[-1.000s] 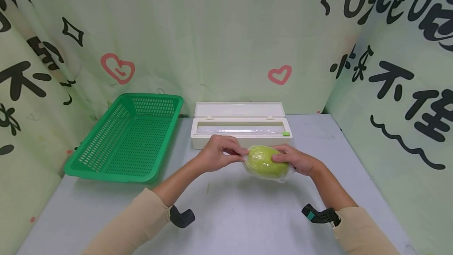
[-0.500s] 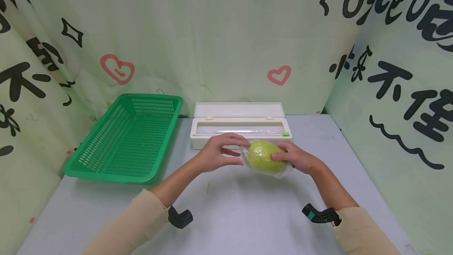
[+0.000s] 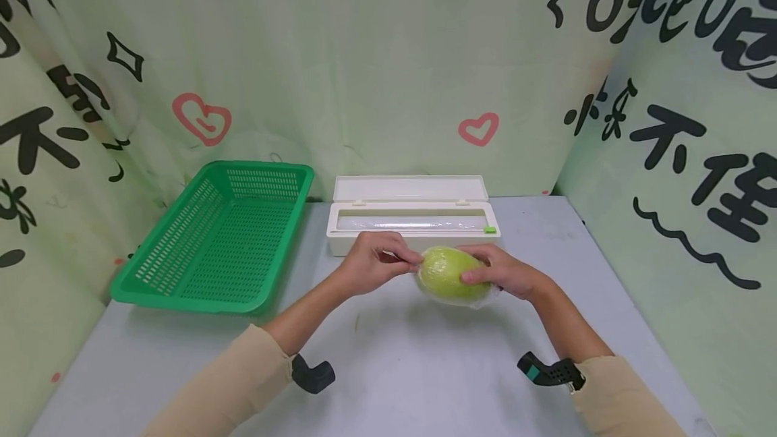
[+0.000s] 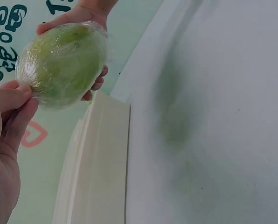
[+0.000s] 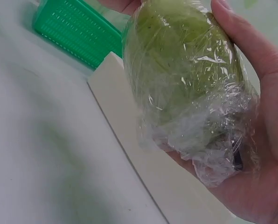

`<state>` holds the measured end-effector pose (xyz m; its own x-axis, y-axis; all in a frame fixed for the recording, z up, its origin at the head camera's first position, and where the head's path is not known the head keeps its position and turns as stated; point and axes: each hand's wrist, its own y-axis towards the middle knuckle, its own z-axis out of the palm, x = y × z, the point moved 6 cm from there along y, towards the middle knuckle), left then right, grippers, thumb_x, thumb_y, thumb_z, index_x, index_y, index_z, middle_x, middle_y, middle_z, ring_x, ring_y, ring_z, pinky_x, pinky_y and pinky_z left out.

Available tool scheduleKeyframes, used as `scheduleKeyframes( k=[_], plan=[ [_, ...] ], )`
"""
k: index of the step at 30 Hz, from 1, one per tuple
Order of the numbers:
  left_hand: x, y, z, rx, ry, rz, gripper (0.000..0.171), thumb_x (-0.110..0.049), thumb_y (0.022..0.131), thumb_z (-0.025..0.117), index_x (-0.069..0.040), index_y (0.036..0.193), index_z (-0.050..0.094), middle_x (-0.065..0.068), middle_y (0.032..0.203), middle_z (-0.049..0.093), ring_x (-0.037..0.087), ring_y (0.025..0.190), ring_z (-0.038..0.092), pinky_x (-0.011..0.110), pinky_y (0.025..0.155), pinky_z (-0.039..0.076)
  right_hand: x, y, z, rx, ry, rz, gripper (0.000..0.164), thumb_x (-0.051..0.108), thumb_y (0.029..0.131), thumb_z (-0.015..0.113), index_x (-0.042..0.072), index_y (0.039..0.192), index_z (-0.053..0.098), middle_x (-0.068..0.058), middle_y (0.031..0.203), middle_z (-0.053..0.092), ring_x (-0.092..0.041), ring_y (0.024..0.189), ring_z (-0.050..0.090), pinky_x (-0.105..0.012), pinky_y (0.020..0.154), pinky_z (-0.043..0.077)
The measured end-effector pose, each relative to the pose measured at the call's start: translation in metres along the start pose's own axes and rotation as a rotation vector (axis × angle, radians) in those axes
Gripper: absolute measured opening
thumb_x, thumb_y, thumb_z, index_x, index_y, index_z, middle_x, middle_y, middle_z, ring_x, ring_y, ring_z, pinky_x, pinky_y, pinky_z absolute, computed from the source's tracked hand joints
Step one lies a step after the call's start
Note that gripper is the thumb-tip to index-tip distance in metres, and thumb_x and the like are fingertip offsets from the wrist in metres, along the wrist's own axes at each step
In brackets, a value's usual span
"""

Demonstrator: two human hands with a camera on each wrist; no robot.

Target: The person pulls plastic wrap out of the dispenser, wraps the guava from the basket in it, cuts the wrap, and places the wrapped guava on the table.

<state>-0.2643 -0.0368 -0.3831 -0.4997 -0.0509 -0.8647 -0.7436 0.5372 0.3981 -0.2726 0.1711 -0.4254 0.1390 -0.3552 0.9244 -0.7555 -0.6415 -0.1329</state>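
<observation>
A smooth green oval fruit (image 3: 446, 276), its kind not certain, is held above the table in a layer of clear cling film (image 5: 199, 123). My right hand (image 3: 512, 272) grips its right end, with the thumb along the near side. In the right wrist view the film bunches up in loose folds by the palm. At the other end, my left hand (image 3: 378, 263) pinches the film between thumb and fingertips, which the left wrist view shows close against the wrapped fruit (image 4: 62, 63). Right behind both hands stands a white cling film dispenser (image 3: 364, 243) with its lid raised.
A green plastic basket (image 3: 291, 248) with slotted walls stands at the back left of the pale table (image 3: 394, 369). The dispenser holds a film roll (image 3: 413, 222) and has a small green slider (image 3: 490, 229) on its front edge. Printed curtains (image 3: 388, 73) enclose the back and sides.
Half a second ago my left thumb and fingers were spread apart at the fruit's end; now they pinch the film again. The fruit has moved slightly left in my right hand's grip.
</observation>
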Motion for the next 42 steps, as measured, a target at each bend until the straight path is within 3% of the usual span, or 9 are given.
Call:
scheduleKeyframes(
  k=[5,9,12,16,21,31,37,42],
  plan=[
    [0.005,0.002,-0.003,-0.025,0.007,-0.023,0.011,0.001,0.078,0.077,0.000,0.089,0.076,0.015,0.085,0.071,0.010,0.079,0.067,0.028,0.073,0.060,0.004,0.001,0.001,-0.066,-0.055,-0.035,0.057,0.026,0.084,0.070,0.009,0.136,0.053,-0.010,0.116,0.060,-0.027,0.103,0.053,-0.038,0.083,0.050],
    [0.013,0.002,-0.005,-0.034,-0.030,-0.092,0.023,-0.002,0.082,0.073,-0.001,0.105,0.071,0.014,0.104,0.068,0.018,0.098,0.066,0.031,0.084,0.058,0.009,0.003,0.001,-0.156,-0.126,-0.058,0.068,0.025,0.079,0.078,0.018,0.140,0.049,-0.009,0.130,0.055,-0.028,0.112,0.049,-0.038,0.088,0.050],
    [0.018,0.001,-0.007,-0.048,-0.032,-0.174,0.032,-0.010,0.089,0.069,-0.005,0.121,0.065,0.011,0.122,0.064,0.022,0.113,0.062,0.033,0.091,0.056,0.012,0.003,0.000,-0.229,-0.189,-0.063,0.076,0.026,0.075,0.082,0.023,0.142,0.046,-0.006,0.139,0.051,-0.027,0.118,0.048,-0.040,0.092,0.049],
    [0.027,-0.001,-0.006,-0.040,-0.079,-0.320,0.038,-0.019,0.095,0.062,-0.010,0.131,0.059,0.007,0.132,0.061,0.021,0.117,0.063,0.035,0.095,0.054,0.016,0.003,-0.001,-0.297,-0.244,-0.080,0.082,0.024,0.073,0.085,0.025,0.143,0.044,-0.005,0.143,0.048,-0.027,0.122,0.047,-0.043,0.094,0.048],
    [0.031,-0.003,-0.005,-0.051,-0.154,-0.388,0.036,-0.019,0.093,0.064,-0.009,0.127,0.063,0.008,0.129,0.065,0.020,0.113,0.065,0.036,0.096,0.053,0.018,0.005,0.001,-0.346,-0.300,-0.090,0.085,0.026,0.071,0.087,0.026,0.144,0.043,-0.003,0.143,0.048,-0.025,0.124,0.046,-0.045,0.095,0.048],
    [0.037,-0.006,-0.015,-0.225,-0.049,-0.499,0.025,-0.020,0.081,0.078,-0.015,0.106,0.076,0.002,0.104,0.075,0.013,0.091,0.068,0.030,0.084,0.058,0.028,0.008,0.008,-0.369,-0.404,-0.127,0.093,0.038,0.064,0.090,0.023,0.144,0.044,-0.003,0.142,0.051,-0.025,0.125,0.050,-0.048,0.096,0.049],
    [0.035,-0.007,-0.019,-0.317,-0.016,-0.454,0.017,-0.022,0.078,0.081,-0.013,0.092,0.078,0.002,0.091,0.076,0.013,0.083,0.065,0.026,0.073,0.057,0.028,0.009,0.010,-0.382,-0.365,-0.109,0.094,0.036,0.063,0.090,0.019,0.144,0.045,-0.006,0.144,0.050,-0.027,0.128,0.048,-0.051,0.099,0.048],
    [0.026,-0.004,-0.018,-0.265,0.081,-0.334,0.015,-0.012,0.082,0.076,-0.011,0.098,0.077,0.005,0.098,0.076,0.016,0.089,0.069,0.024,0.076,0.058,0.025,0.010,0.010,-0.411,-0.353,-0.093,0.092,0.029,0.065,0.090,0.018,0.144,0.045,-0.006,0.144,0.050,-0.028,0.127,0.048,-0.051,0.099,0.048]
  ],
)
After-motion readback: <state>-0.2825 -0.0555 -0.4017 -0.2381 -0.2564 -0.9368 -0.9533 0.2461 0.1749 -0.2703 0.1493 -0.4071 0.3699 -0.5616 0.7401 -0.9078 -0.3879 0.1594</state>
